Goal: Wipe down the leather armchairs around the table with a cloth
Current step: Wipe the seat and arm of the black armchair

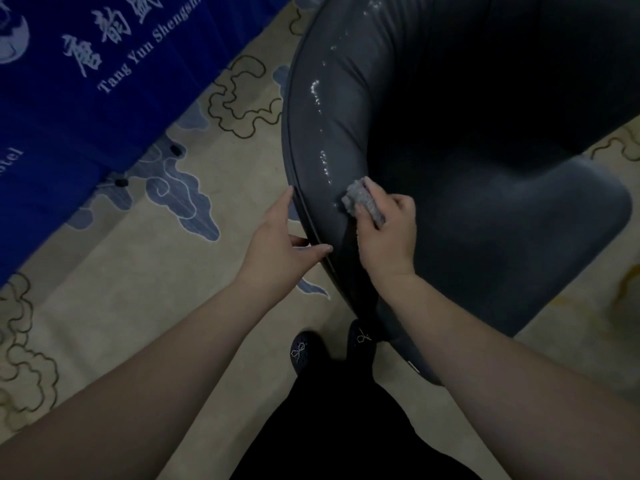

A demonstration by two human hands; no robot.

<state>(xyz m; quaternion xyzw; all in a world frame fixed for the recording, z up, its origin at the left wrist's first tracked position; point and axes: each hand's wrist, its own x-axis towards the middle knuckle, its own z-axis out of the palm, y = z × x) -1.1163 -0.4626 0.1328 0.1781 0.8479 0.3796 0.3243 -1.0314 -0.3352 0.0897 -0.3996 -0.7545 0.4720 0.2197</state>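
The grey cloth [363, 199] lay bunched against the inner back of the dark leather armchair [467, 133], beside a streak of wet glints. The right hand [386, 233] gripped it, fingers curled around the wad. The left hand [277, 244] touched the chair's piped rim, fingers straight and slightly spread. A blue tablecloth [86, 81] hung over patterned carpet [156, 271].
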